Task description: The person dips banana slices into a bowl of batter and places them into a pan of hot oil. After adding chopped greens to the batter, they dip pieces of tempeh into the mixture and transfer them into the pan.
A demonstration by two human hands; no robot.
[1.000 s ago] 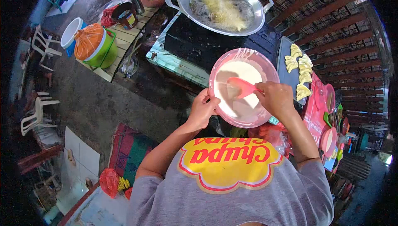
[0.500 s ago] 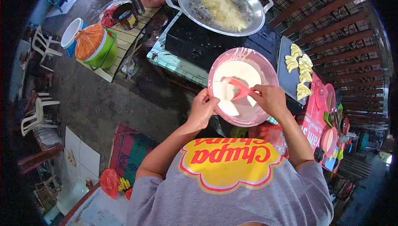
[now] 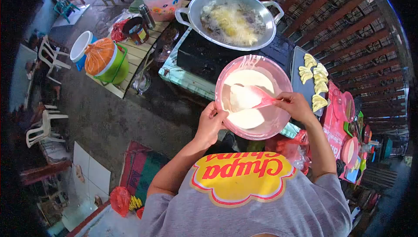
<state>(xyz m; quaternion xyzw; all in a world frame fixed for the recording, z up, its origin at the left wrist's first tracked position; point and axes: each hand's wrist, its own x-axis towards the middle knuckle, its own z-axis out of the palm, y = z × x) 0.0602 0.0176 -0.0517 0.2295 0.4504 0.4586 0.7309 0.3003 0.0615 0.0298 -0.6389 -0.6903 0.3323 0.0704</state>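
Observation:
A pink plastic basin (image 3: 282, 80) of creamy white batter (image 3: 249, 118) is in front of me, tilted a little. My left hand (image 3: 211, 123) grips its left rim, thumb over the edge. In my right hand (image 3: 296, 106) is the handle of a pink rice paddle (image 3: 260, 97), its blade coated with batter and raised above the surface. Beyond the basin, a large two-handled metal wok (image 3: 271, 32) holds bubbling oil with yellowish food frying in it. Fan-cut pale yellow pieces (image 3: 320, 78) lie on a dark tray (image 3: 297, 69) to the right.
Under the wok is a black-topped stove (image 3: 196, 58). A slatted wooden platform (image 3: 114, 90) at left bears a green bucket (image 3: 118, 67), a dark pot (image 3: 138, 34) and a flask (image 3: 146, 16). A red-covered table (image 3: 333, 121) stands at right, slatted wall (image 3: 348, 32) behind.
My right hand has lifted the paddle out of the batter and shifted right, turning its coated blade up into view. My left hand keeps its hold on the rim. The camera view has tipped slightly.

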